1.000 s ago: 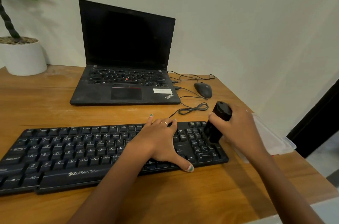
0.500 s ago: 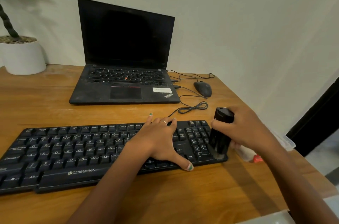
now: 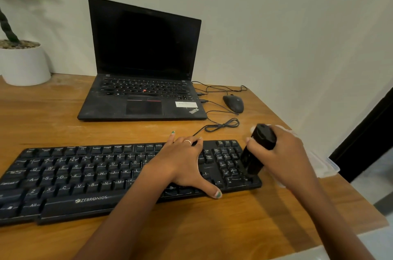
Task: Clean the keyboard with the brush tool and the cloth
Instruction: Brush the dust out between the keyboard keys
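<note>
A black Zebronics keyboard (image 3: 89, 176) lies across the front of the wooden desk (image 3: 191, 230). My left hand (image 3: 182, 166) rests flat on its right-middle keys, fingers spread and thumb at the front edge. My right hand (image 3: 285, 153) grips a black cylindrical brush tool (image 3: 256, 153), tilted, with its lower end on the number pad at the keyboard's right end. A whitish cloth or clear packet (image 3: 323, 164) lies behind my right hand near the desk's right edge, mostly hidden.
An open black laptop (image 3: 144, 89) stands behind the keyboard. To its right are a black mouse (image 3: 233, 103) and a looped cable (image 3: 221, 125). A white plant pot (image 3: 23, 64) sits at the back left. The desk edge runs close on the right.
My right hand has kept the brush tool on the number pad, shifting it along the rightmost keys and changing its tilt. My left hand has stayed in place.
</note>
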Demonstrator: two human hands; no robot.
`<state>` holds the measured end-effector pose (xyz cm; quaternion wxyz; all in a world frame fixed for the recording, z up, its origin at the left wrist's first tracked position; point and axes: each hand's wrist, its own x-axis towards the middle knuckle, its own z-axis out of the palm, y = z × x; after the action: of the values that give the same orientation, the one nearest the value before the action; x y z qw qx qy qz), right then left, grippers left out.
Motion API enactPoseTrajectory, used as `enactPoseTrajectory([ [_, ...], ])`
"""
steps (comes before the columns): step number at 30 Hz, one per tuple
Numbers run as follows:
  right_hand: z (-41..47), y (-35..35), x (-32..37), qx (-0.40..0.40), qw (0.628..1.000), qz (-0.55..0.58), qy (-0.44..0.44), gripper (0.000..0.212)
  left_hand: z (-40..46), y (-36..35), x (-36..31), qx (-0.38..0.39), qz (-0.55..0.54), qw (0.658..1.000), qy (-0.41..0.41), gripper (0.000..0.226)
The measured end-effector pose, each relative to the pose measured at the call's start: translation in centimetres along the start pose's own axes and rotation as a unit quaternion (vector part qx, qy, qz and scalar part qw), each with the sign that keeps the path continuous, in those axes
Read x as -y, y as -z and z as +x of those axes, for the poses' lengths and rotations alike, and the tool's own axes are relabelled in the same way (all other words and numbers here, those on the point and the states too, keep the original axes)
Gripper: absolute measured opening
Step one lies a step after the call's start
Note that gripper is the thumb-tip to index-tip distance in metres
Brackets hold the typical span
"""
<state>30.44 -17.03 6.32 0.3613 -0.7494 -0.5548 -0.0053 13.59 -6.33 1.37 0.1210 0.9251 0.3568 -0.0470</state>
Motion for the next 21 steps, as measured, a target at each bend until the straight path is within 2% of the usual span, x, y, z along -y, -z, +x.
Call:
enactPoseTrajectory([
  [2,-0.7,-0.4,0.1,0.0,1.0,-0.003,0.013,0.018,0.0,0.0,0.0,0.0,-0.001,1.0,0.0,0.131],
  [5,0.0,1.1,0.0,0.094,0.995,-0.033,-0.008,0.014,0.0,0.0,0.0,-0.001,-0.005,1.0,-0.001,0.131],
  [6,0.3,1.3,-0.1,0.091,0.995,-0.043,-0.008,0.015,0.0,0.0,0.0,-0.001,-0.008,1.0,-0.001,0.131],
  [9,0.0,0.2,-0.2,-0.017,1.0,-0.021,0.012,0.017,-0.1,0.0,0.0,-0.003,-0.013,1.0,-0.004,0.13],
  [11,-1.0,-0.9,-0.2,-0.03,0.999,0.014,0.015,0.017,-0.2,0.1,-0.1,-0.003,-0.014,1.0,-0.005,0.13],
  [15,-0.8,1.2,-0.3,0.089,0.996,-0.006,-0.014,0.015,-0.1,0.1,-0.1,-0.005,-0.014,1.0,-0.006,0.13],
  [16,-0.6,1.8,-0.4,0.097,0.995,-0.003,-0.015,0.013,-0.1,0.1,-0.1,-0.004,-0.014,1.0,-0.005,0.13],
  [19,-1.0,1.1,-0.6,0.002,1.0,-0.014,0.022,0.011,-0.2,0.0,-0.1,-0.002,-0.012,1.0,-0.005,0.13],
  [21,-1.7,-0.1,-0.6,-0.021,0.999,0.017,0.035,0.013,-0.2,0.1,-0.1,-0.002,-0.01,1.0,-0.005,0.13],
])
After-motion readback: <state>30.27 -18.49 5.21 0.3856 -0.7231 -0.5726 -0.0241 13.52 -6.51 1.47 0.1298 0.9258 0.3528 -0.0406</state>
